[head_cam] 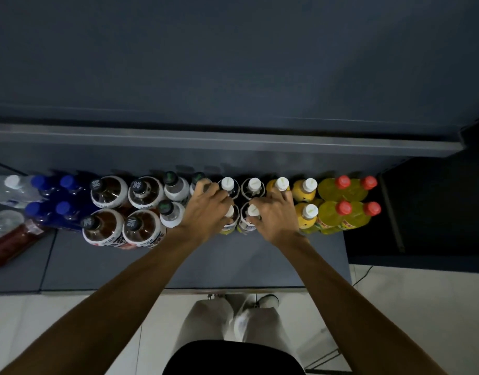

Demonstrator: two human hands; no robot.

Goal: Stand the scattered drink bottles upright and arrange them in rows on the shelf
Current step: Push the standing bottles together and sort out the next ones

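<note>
On the grey shelf point(233, 261), both hands rest among upright drink bottles standing two rows deep.

Left hand point(205, 209), fingers spread, lies over the front dark white-capped bottle point(228, 220) and reaches a black-capped bottle point(199, 180) behind; whether it clasps either cannot be told. Right hand point(273, 212), fingers curled, touches the neighbouring front white-capped bottle point(250, 215) and a yellow bottle point(280, 184) in the back row; its hold is likewise unclear. Leftward stand large brown tea bottles point(108, 192) and blue-capped bottles point(66, 182); rightward, yellow bottles with red caps point(343, 208). At far left a clear bottle point(13, 189) and a red bottle point(13, 239) lie on their sides.
</note>
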